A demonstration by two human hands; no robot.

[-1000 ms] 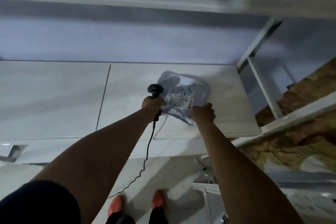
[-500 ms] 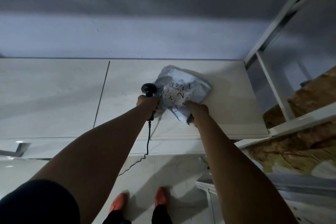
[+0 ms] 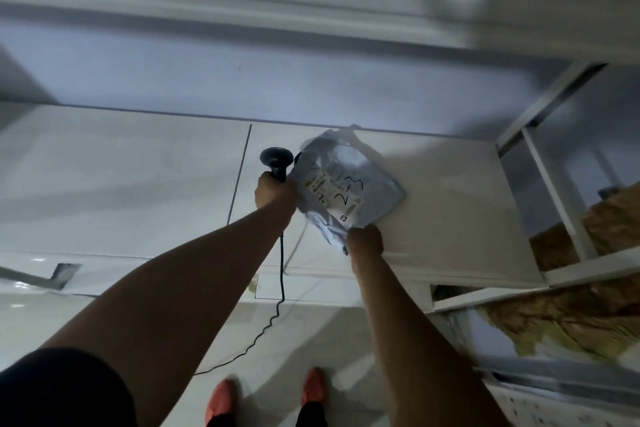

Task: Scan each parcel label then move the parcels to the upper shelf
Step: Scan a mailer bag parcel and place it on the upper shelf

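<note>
Both bare arms stretch forward, nearly straight, converging toward 12 o'clock. The left hand [image 3: 275,192] is fisted round the handle of a scanner [image 3: 277,159], back of the hand up. The right hand [image 3: 365,241], at the left's 4 o'clock and nearer the body, grips the near corner of a parcel [image 3: 346,184], fingers curled.

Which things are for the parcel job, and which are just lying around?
For the job: barcode scanner in the left hand; grey parcel bag with its label, gripped by the right hand; white shelf beneath it.
Just lying about: brown crumpled sheeting at right; orange shoes.
</note>
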